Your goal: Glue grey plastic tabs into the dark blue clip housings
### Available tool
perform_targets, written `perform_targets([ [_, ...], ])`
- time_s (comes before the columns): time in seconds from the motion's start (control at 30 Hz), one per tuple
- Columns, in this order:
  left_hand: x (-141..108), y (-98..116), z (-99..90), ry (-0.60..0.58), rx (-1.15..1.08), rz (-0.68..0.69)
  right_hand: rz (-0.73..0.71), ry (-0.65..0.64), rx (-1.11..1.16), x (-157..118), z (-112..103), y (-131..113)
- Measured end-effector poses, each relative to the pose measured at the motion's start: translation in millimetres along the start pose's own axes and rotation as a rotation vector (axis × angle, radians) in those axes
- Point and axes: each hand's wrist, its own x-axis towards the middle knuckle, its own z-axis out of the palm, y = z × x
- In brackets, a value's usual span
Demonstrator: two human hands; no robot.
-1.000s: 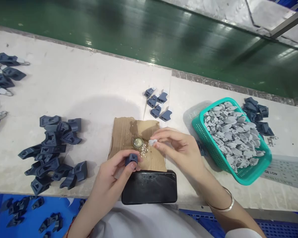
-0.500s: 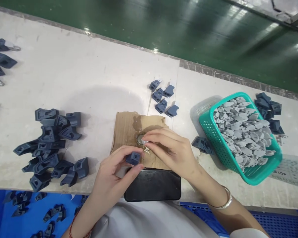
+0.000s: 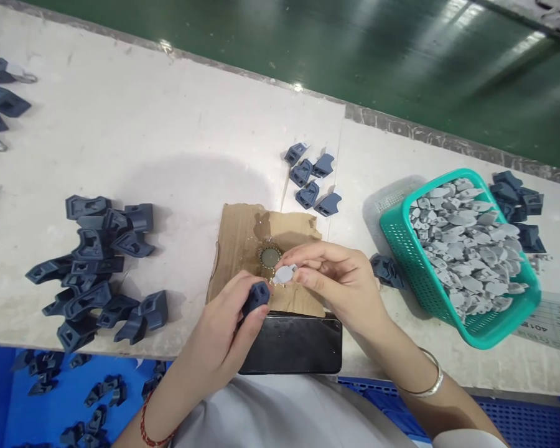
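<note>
Between the thumb and fingers of my left hand [image 3: 228, 317] is a dark blue-grey plastic part [image 3: 256, 298] with a recess in its end. My right hand [image 3: 340, 280] pinches a small light grey plastic piece [image 3: 285, 274], its flat oval face showing. The two pieces are close together but apart. Just beyond them, a round dish [image 3: 270, 256] with a beaded rim sits on a piece of brown cardboard [image 3: 236, 239], which has a wet-looking dark stain. A black phone [image 3: 294, 345] lies at the cardboard's near edge, partly behind my left hand.
A green basket [image 3: 483, 336] full of light grey pieces stands at right. Dark blue-grey parts [image 3: 91, 242] are heaped at left, and several more [image 3: 308, 193] lie beyond the cardboard. A blue bin [image 3: 135, 392] with similar parts sits below the table's [image 3: 191, 112] near edge.
My right hand has drawn the light grey piece back from the round dish toward my left hand. The dark part in my left hand has turned slightly. The view has shifted a little.
</note>
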Motion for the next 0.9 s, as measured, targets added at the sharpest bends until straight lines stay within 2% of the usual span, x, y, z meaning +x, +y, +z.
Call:
perform_targets([
  [0.27, 0.9, -1.9, 1.1, -0.002, 0.029, 0.046, -0.019, -0.072, 0.013, -1.3, 4.8, -2.5],
  [0.47, 0.1, -1.8, 1.6, 0.005, 0.047, 0.052, -0.02, -0.057, -0.04, -4.1, 5.4, -2.3],
  [0.9, -0.6, -4.4, 6.1, 0.033, 0.124, 0.054, -0.146, -0.023, -0.215, -8.6, 8.5, -6.4],
])
